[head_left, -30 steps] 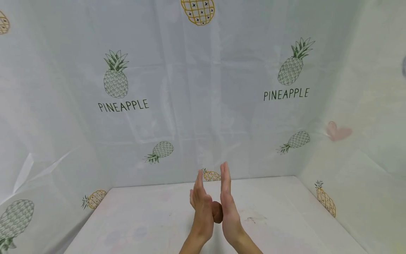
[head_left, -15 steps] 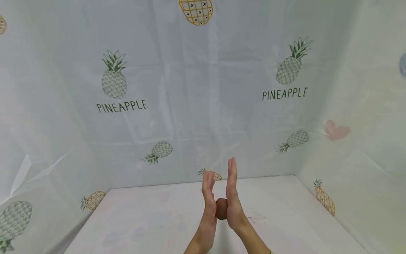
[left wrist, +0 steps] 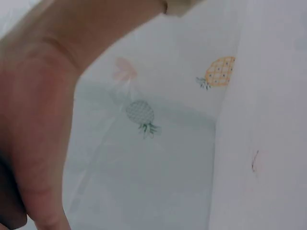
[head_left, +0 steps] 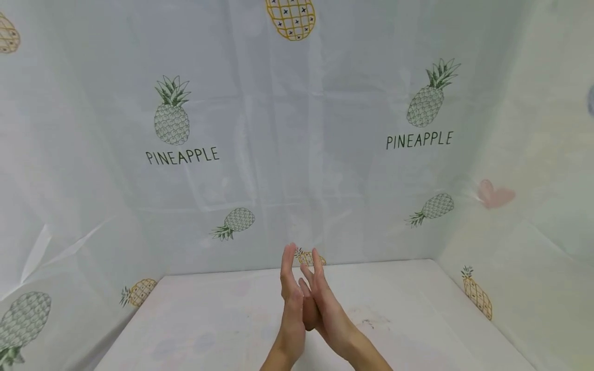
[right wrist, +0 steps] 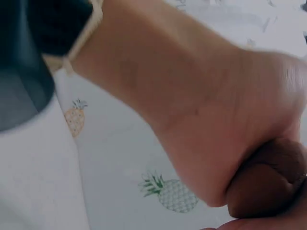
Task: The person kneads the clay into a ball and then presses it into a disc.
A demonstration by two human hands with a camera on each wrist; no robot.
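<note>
While two bare hands face each other palm to palm in the head view, a reddish-brown, rounded lump of matte, clay-like material [head_left: 310, 313] sits between them, touching both palms above the white-covered counter [head_left: 204, 319]. The left hand [head_left: 291, 306] is on the lump's left and the right hand [head_left: 333, 317] on its right; their fingers [head_left: 287, 265] are extended upward beyond it, curled round nothing, with a narrow gap at the tips. Only this view shows both hands together with the lettered part of the pale, creased, sheet-like curtain [head_left: 283, 154] behind the lump, printed with green and yellow pineapples. Small reddish-brown marks [head_left: 368, 323] stain the counter to the lump's right.

From the left wrist, only a dark edge of the lump shows; beside it are the heel of a hand and a forearm [left wrist: 100, 33]. Which hand it is, and how its fingers lie, I cannot tell.

From the right wrist, the lump's surface becomes readable: smooth and rounded, with a crooked crease across it, touching a palm. Well apart from it is a smooth, dark blue-green object [right wrist: 29, 72] beside a cream band [right wrist: 98, 17] at the wrist. The fingers' state cannot be told there.
</note>
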